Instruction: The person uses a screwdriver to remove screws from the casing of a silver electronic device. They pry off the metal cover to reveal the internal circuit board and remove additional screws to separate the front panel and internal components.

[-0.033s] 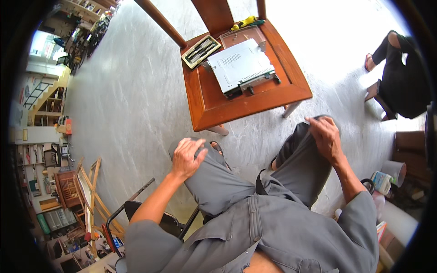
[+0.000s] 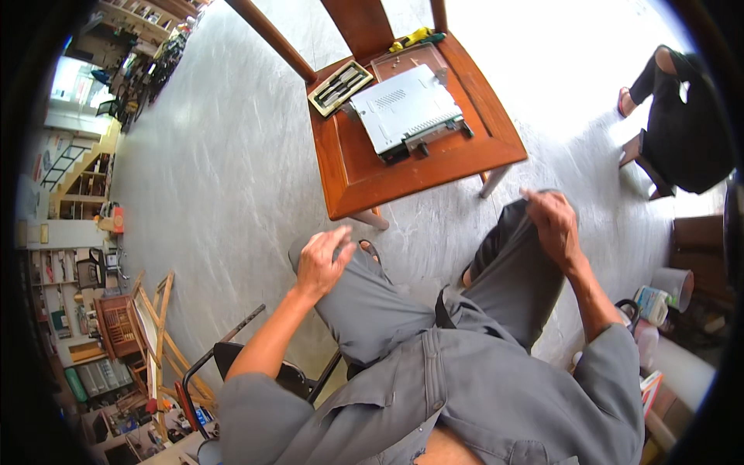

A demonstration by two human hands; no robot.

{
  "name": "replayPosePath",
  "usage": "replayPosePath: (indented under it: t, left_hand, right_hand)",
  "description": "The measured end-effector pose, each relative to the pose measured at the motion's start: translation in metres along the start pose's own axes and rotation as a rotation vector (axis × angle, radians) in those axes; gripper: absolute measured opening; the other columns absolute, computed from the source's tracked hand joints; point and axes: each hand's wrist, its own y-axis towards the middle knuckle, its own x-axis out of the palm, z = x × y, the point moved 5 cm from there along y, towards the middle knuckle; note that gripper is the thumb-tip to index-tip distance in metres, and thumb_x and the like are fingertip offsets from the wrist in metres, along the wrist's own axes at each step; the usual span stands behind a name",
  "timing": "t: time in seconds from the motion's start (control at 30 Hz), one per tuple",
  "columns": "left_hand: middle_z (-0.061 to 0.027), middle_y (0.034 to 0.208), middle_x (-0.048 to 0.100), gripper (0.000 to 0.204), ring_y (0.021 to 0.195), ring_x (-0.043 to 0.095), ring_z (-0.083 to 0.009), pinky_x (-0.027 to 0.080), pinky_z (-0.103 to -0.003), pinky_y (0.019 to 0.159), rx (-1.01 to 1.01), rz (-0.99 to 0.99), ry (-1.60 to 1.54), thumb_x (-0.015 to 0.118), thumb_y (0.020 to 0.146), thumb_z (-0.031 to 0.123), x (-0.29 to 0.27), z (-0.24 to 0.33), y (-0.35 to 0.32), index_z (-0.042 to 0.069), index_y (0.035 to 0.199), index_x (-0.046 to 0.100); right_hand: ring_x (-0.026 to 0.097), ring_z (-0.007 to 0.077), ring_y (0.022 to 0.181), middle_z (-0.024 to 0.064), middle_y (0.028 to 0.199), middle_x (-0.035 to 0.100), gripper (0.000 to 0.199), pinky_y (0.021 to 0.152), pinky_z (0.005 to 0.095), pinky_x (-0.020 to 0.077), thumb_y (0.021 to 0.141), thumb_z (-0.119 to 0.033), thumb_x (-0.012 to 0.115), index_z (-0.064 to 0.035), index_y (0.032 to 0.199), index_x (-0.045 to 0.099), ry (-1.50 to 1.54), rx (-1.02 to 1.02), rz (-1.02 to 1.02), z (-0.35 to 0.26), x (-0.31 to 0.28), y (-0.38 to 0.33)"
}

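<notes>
I sit in grey trousers and a grey shirt. My left hand (image 2: 322, 262) rests on my left knee (image 2: 364, 298) with its fingers loosely spread and nothing in it. My right hand (image 2: 553, 225) lies on my right knee and pinches the trouser cloth (image 2: 511, 263) there. In front of my knees stands a small reddish wooden table (image 2: 364, 174). On it lie a flat grey metal device (image 2: 403, 108), an open case of small tools (image 2: 339, 87), a clear plastic lid (image 2: 403, 60) and a yellow-green tool (image 2: 415, 36).
Another person in black (image 2: 682, 116) sits on a low stool at the far right. A black folding chair (image 2: 248, 360) is under me. Wooden frames (image 2: 159, 325) and cluttered shelves fill the left edge. Cups and containers (image 2: 659, 298) stand at the right.
</notes>
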Motion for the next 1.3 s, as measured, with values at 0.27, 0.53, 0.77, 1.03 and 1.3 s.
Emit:
replayPosePath:
  t: [0.27, 0.53, 0.77, 1.03, 1.3]
  left_hand:
    - [-0.013, 0.109, 0.069, 0.053, 0.09, 0.067, -0.0175, 0.056, -0.032, 0.077, -0.259, 0.228, -0.513, 0.07, 0.1, 0.032, 0.011, 0.025, 0.052, -0.002, 0.137, 0.055]
    - [-0.017, 0.116, 0.069, 0.063, 0.091, 0.069, -0.021, 0.057, -0.036, 0.083, -0.227, 0.254, -0.31, 0.076, 0.093, 0.041, 0.02, 0.048, 0.113, -0.002, 0.136, 0.057]
    - [-0.0084, 0.095, 0.074, 0.055, 0.075, 0.066, -0.0139, 0.056, -0.03, 0.069, -0.316, 0.305, -0.388, 0.08, 0.091, 0.031, 0.043, 0.015, 0.133, -0.002, 0.131, 0.061]
    - [-0.004, 0.082, 0.073, 0.025, 0.068, 0.063, -0.0094, 0.052, -0.028, 0.062, -0.19, 0.351, -0.198, 0.08, 0.091, 0.019, 0.038, 0.004, 0.159, 0.0, 0.107, 0.073]
    - [-0.0018, 0.083, 0.068, 0.015, 0.067, 0.06, -0.0061, 0.05, -0.021, 0.059, -0.469, 0.38, -0.888, 0.075, 0.096, 0.012, 0.037, -0.011, 0.162, -0.001, 0.1, 0.072]
  right_hand:
    - [0.051, 0.0175, 0.064, 0.0134, 0.074, 0.058, 0.038, 0.065, 0.0362, 0.047, 0.109, -0.03, 0.053, 0.0008, 0.126, 0.067, 0.156, 0.293, -0.044, -0.055, -0.047, 0.027]
    - [0.074, 0.0251, 0.082, 0.0214, 0.099, 0.076, 0.039, 0.076, 0.0367, 0.0605, 0.105, -0.037, 0.06, -0.0027, 0.123, 0.063, 0.099, 0.221, 0.21, 0.005, -0.039, 0.075]
    - [0.073, 0.0144, 0.081, 0.0083, 0.096, 0.075, 0.038, 0.077, 0.0316, 0.0643, 0.101, -0.035, 0.067, -0.0087, 0.128, 0.069, 0.385, 0.162, 0.115, 0.023, -0.001, 0.125]
    - [0.076, 0.0206, 0.079, 0.0127, 0.095, 0.076, 0.03, 0.074, 0.0324, 0.0644, 0.103, -0.027, 0.065, -0.0063, 0.124, 0.07, 0.258, 0.005, 0.023, 0.042, 0.012, 0.189]
    - [0.068, 0.0182, 0.067, 0.0126, 0.073, 0.069, 0.031, 0.063, 0.0341, 0.0546, 0.099, -0.026, 0.064, 0.0041, 0.098, 0.071, 0.09, 0.244, -0.202, 0.023, 0.036, 0.237]
